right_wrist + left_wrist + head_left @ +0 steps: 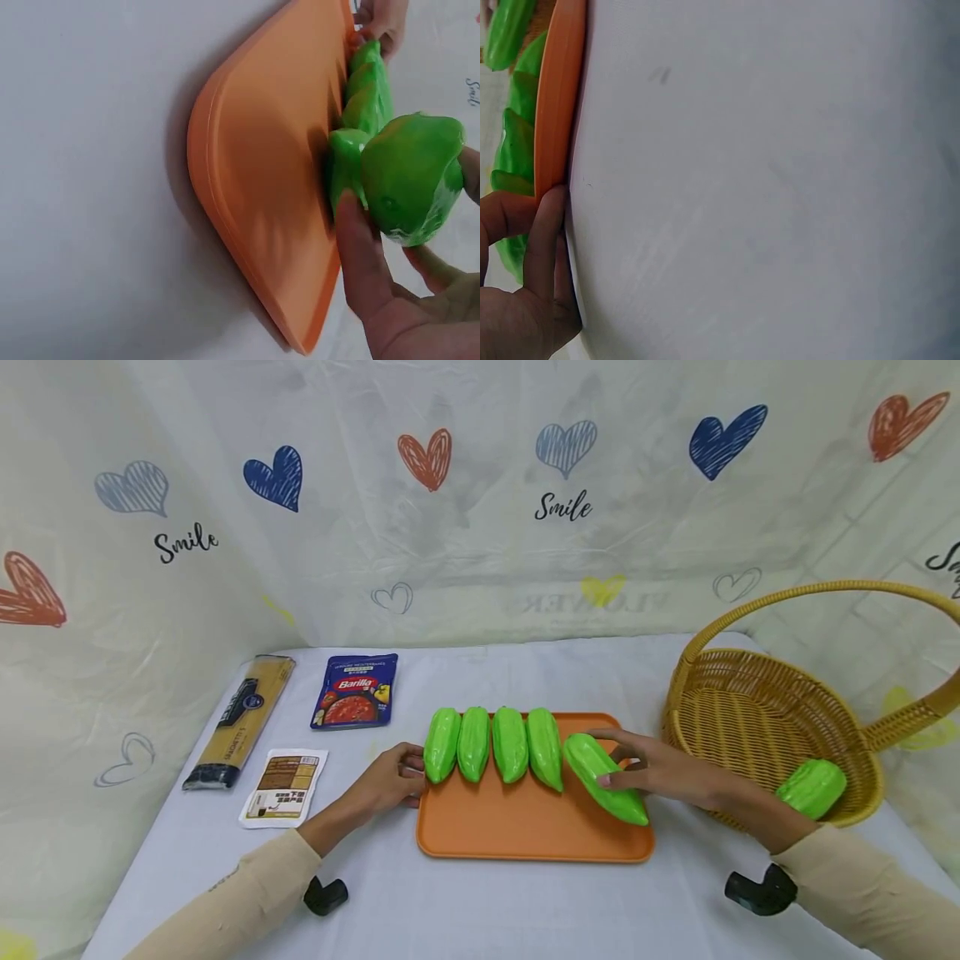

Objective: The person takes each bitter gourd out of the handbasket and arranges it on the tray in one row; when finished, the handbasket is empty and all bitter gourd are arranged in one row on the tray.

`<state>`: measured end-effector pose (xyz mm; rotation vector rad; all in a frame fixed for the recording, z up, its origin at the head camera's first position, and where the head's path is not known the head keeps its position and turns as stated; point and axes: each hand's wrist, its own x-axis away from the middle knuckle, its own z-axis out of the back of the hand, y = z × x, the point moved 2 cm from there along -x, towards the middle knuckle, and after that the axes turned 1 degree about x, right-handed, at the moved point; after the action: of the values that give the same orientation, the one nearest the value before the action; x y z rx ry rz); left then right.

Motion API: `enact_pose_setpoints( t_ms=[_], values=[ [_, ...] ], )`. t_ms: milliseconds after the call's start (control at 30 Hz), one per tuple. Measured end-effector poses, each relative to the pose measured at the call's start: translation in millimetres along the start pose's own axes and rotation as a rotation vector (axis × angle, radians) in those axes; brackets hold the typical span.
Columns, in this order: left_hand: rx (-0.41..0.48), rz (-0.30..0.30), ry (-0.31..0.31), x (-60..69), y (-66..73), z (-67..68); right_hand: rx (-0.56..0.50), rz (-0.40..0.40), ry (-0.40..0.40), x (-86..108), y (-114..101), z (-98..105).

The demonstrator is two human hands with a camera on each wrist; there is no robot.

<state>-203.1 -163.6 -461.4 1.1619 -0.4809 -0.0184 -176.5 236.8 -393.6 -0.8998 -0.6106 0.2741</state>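
An orange tray (495, 831) lies on the table with a row of several glossy, long green fruits (510, 743) along its back half. My left hand (390, 777) pinches the tray's left rim between thumb and fingers, seen closer in the left wrist view as a hand (525, 300) at the orange edge (559, 97). Over the tray's right side, my right hand (663, 768) grips another long green fruit (596, 777), tilted with its tip toward the front right. In the right wrist view, the held fruit (409, 172) partly hides the row behind it.
A wicker basket (720, 727) with a tall handle stands at right, another green fruit (813, 789) inside it, under the right forearm's far side. At left lie a spaghetti pack (243, 718), a blue sauce pouch (355, 692) and a white-and-brown packet (285, 787). A printed curtain hangs behind.
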Motion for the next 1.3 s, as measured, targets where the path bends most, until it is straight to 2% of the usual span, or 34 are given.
enact_pose_setpoints(
  t_ms=[133, 267, 400, 567, 700, 1000, 1300],
  values=[
    [0.001, 0.003, 0.016, -0.9, -0.5, -0.5, 0.014, -0.044, 0.064, -7.6, 2.0, -3.3],
    [-0.011, -0.007, 0.005, 0.9, 0.6, -0.5, 0.005, -0.084, 0.101, -12.4, 1.8, -4.7],
    [-0.012, -0.008, 0.001, 0.9, -1.0, -0.7, -0.023, -0.109, 0.128, -15.4, 2.3, -4.8],
    [-0.007, -0.005, 0.006, -0.7, -3.7, -0.5, -0.106, -0.145, 0.150, -21.7, 3.4, -6.4],
    [-0.008, -0.008, 0.005, 0.1, -3.3, 0.4, -0.124, -0.145, 0.153, -28.2, 2.6, -7.9],
    [-0.022, -0.013, -0.010, 2.6, 0.3, 0.8, -0.062, -0.174, 0.174, -42.1, -0.7, -8.9],
    [-0.023, -0.016, -0.016, 1.1, 0.3, 0.4, -0.032, -0.156, 0.182, -58.6, -3.1, -2.8]
  ],
)
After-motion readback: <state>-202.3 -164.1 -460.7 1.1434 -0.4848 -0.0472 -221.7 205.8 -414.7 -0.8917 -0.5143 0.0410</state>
